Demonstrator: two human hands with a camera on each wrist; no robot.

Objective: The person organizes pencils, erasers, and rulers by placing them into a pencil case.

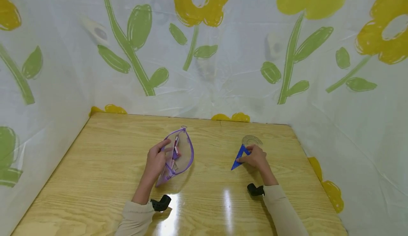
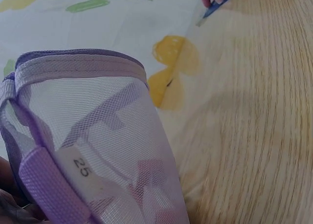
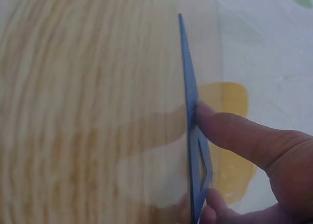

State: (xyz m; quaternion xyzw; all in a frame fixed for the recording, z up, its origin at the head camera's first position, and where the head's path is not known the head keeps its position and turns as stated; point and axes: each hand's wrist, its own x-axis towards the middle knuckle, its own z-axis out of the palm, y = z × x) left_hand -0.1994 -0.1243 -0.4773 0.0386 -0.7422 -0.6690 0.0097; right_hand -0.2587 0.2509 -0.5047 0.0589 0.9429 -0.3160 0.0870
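Observation:
My left hand (image 1: 157, 158) grips the side of a purple-edged mesh zipper pouch (image 1: 186, 154), whose top gapes open. Several small items, some pink and red, show through the mesh; their kinds are unclear. In the left wrist view the pouch (image 2: 107, 116) fills much of the frame, with a tag reading 25. My right hand (image 1: 256, 157) pinches a blue set square (image 1: 237, 158) between thumb and fingers. Seen from the right wrist, the set square (image 3: 192, 111) stands nearly edge-on, tilted off the table. Just behind that hand, a clear protractor (image 1: 251, 139) lies on the wood.
The wooden table (image 1: 105, 165) meets a white curtain (image 1: 239, 69) with yellow flowers at its back and sides. Black wrist cameras sit at both cuffs, one camera (image 1: 161, 203) on the left and another camera (image 1: 255, 189) on the right.

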